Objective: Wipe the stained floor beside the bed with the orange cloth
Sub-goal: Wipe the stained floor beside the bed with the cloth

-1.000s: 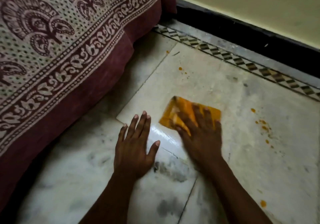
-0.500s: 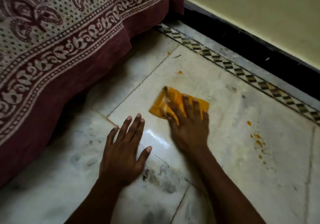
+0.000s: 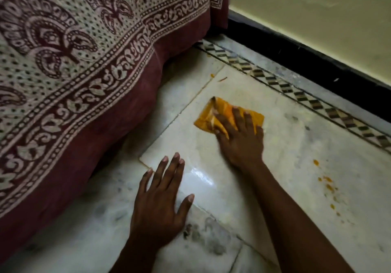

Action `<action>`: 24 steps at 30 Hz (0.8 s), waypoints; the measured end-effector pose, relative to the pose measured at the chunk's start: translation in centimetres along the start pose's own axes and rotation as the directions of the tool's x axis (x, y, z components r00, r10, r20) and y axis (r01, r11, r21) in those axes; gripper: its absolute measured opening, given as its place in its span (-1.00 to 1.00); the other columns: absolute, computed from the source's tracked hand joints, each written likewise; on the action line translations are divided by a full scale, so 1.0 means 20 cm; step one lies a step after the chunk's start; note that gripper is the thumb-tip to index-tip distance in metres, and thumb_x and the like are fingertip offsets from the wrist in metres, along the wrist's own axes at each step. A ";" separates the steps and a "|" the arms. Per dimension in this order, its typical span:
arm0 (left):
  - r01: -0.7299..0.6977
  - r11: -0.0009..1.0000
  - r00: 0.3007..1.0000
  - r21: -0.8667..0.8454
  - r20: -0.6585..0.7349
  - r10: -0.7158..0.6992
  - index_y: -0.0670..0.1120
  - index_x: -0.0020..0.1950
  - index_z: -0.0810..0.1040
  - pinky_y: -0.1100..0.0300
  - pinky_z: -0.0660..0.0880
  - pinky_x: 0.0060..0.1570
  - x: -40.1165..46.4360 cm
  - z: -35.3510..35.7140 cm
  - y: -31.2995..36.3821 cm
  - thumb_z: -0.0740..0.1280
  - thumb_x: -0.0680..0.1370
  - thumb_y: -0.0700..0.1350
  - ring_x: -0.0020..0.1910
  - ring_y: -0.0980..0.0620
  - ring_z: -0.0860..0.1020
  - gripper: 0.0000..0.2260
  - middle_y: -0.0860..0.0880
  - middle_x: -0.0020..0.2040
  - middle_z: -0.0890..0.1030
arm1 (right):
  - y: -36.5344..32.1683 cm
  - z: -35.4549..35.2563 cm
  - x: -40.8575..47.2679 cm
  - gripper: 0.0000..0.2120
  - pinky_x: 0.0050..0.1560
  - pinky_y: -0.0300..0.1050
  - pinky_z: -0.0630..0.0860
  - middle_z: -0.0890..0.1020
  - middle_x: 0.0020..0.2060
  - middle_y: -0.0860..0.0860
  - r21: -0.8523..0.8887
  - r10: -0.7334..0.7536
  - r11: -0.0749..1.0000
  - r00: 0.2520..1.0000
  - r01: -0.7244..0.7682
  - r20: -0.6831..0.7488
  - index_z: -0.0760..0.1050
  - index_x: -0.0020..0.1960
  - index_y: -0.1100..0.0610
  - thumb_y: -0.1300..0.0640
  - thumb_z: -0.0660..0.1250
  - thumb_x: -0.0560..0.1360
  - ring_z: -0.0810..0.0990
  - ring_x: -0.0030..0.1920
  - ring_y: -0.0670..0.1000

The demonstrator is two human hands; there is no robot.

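Two hands on the marble floor (image 3: pixel 296 137): right hand (image 3: pixel 241 143) presses the orange cloth (image 3: pixel 208 117) flat at frame centre, left hand (image 3: pixel 158 205) splayed, holding nothing; orange stains (image 3: pixel 326 185) at right and near the bed (image 3: pixel 84 61) remain unwiped.

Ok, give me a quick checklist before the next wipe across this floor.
1. Right hand flat on the cloth: ok, fingers spread on top of it.
2. Left hand braced on the floor: ok, palm down, holding nothing.
3. Cloth clear of the bedsheet: ok, bare tile shows between them.
4. Stains left: not ok, orange spots remain to the right, and a small spot and streak beyond the cloth near the bed.
5. Clean face on the cloth: cannot tell, its underside is hidden.
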State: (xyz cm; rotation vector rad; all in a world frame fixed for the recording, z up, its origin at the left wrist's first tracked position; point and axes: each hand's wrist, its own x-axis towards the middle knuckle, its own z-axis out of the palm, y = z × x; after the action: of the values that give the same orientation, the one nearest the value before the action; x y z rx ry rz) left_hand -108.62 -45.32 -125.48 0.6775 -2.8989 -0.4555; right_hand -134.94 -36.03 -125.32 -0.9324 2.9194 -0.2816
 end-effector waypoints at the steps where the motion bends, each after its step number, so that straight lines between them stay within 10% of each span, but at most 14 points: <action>1: 0.002 1.000 1.000 -0.007 0.003 -0.002 0.04 0.73 0.10 -0.11 0.19 0.60 0.00 0.00 0.00 0.14 0.64 0.27 0.72 0.08 0.03 -0.30 0.10 0.74 0.05 | 0.04 -0.01 -0.01 -0.47 0.57 0.31 0.01 0.11 0.68 -0.10 0.015 0.055 0.998 0.998 -0.055 -0.016 0.12 0.57 -0.46 -0.40 -0.03 0.60 0.05 0.67 0.12; 6: 0.003 1.000 0.999 0.014 0.034 -0.004 0.05 0.74 0.05 -0.07 0.11 0.63 0.00 0.00 0.00 0.14 0.64 0.28 0.72 0.10 -0.04 -0.28 0.10 0.75 -0.01 | -0.11 -0.05 0.41 -0.46 0.57 0.42 -0.23 -0.07 0.70 -0.04 0.156 0.338 0.923 0.936 -0.351 0.104 0.03 0.61 -0.40 -0.39 -0.04 0.65 -0.16 0.68 0.21; 13: 0.000 1.000 0.999 0.013 0.045 -0.001 0.03 0.74 0.07 -0.07 0.08 0.64 0.00 0.00 -0.02 0.16 0.66 0.26 0.72 0.10 -0.06 -0.30 0.08 0.75 0.00 | -0.28 0.00 0.10 -0.48 0.59 0.37 -0.15 -0.05 0.70 -0.09 0.060 0.014 0.998 0.992 -0.021 0.124 0.05 0.60 -0.42 -0.36 0.02 0.66 -0.13 0.69 0.16; 20: 0.009 1.000 0.999 -0.003 0.036 -0.009 0.04 0.74 0.05 -0.09 0.09 0.64 -0.01 0.02 -0.01 0.17 0.65 0.24 0.72 0.09 -0.06 -0.29 0.08 0.75 0.00 | -0.17 -0.06 0.13 -0.45 0.55 0.46 -0.22 -0.11 0.70 -0.13 0.106 0.244 0.958 0.952 -0.266 0.184 -0.02 0.57 -0.50 -0.45 -0.01 0.61 -0.23 0.67 0.19; 24: 0.009 1.000 0.999 -0.019 0.048 -0.008 0.03 0.73 0.09 -0.08 0.07 0.64 0.00 0.01 -0.03 0.13 0.65 0.24 0.72 0.07 -0.02 -0.31 0.06 0.74 0.04 | -0.24 -0.04 0.06 -0.45 0.55 0.48 -0.19 -0.13 0.70 -0.11 0.040 0.150 0.986 0.972 -0.160 0.181 -0.06 0.59 -0.47 -0.41 -0.02 0.63 -0.22 0.67 0.21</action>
State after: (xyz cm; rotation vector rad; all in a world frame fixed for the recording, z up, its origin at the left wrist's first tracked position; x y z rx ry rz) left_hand -108.40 -45.74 -125.75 0.6859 -2.9334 -0.5062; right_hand -133.28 -40.52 -123.52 -0.6786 2.7853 -0.2529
